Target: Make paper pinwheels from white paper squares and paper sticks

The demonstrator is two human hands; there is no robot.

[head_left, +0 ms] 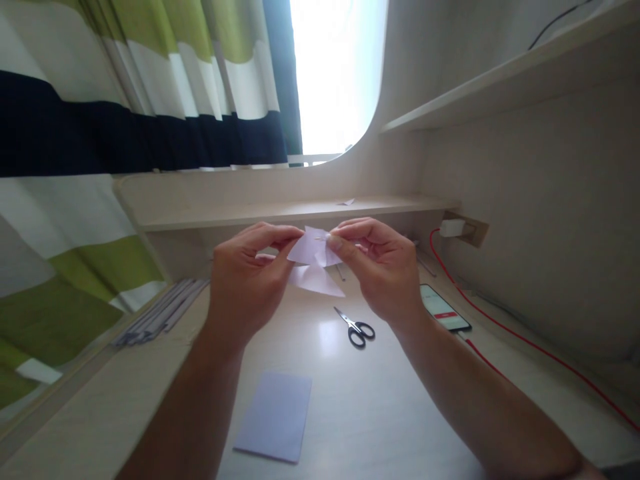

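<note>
Both hands pinch one folded paper (314, 263) held up over the desk (400, 400): left hand (247, 280) grips its edge at nine o'clock, right hand (383, 267) at three. Below lie one pair of scissors (356, 327) at five o'clock, one flat sheet (276, 415) at six, one phone (444, 308) on one red cable (525, 340) at four.

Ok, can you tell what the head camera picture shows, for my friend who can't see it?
Two bare hands, the left hand and the right hand, pinch a folded white paper shape above a pale desk. On the desk lie black-handled scissors, a flat paper sheet and a phone on a red cable, with striped curtains at the left.
</note>
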